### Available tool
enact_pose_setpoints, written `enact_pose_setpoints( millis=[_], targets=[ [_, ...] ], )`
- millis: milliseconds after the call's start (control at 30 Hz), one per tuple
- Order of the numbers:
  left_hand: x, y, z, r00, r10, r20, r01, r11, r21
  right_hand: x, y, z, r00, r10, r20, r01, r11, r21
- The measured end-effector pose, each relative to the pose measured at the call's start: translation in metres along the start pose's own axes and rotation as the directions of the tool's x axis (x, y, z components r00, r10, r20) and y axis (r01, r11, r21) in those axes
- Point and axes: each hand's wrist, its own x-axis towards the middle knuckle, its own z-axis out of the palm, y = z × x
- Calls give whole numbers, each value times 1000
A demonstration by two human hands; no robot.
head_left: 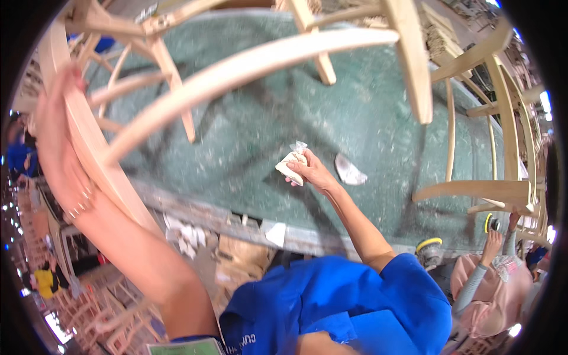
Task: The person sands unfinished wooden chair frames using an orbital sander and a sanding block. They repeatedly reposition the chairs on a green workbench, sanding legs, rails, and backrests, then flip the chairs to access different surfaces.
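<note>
A pale, unfinished wooden chair frame stands tilted over the green worktop, its legs and curved rail spanning the upper left and middle. My left hand, slightly blurred, lies along the outer side of its thick leg, with the fingertips bent over the wood. Lower down, over the worktop, my right hand pinches a folded cream-white pad, cloth or sandpaper; I cannot tell which. A clear scrap sticks up from its top. Just right of that hand, a whitish folded disc rests on the worktop.
The green worktop has a worn grey front edge. At the right, another wooden chair frame lies near a co-worker's hand and a yellow-rimmed sander. Cardboard and white scraps lie below the front edge.
</note>
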Motion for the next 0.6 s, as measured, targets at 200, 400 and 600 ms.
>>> enact_pose_setpoints(
  millis=[200,400,600],
  targets=[
    [-46,26,19,999,3,-42,-10,985,-173,55,-152,18,934,-351,67,334,923,190],
    [-66,38,18,995,-34,-92,13,975,-222,73,-255,62,819,-574,9,555,794,247],
    [-72,41,25,994,-39,-107,13,972,-237,99,-331,57,653,-757,27,474,436,765]
  ],
)
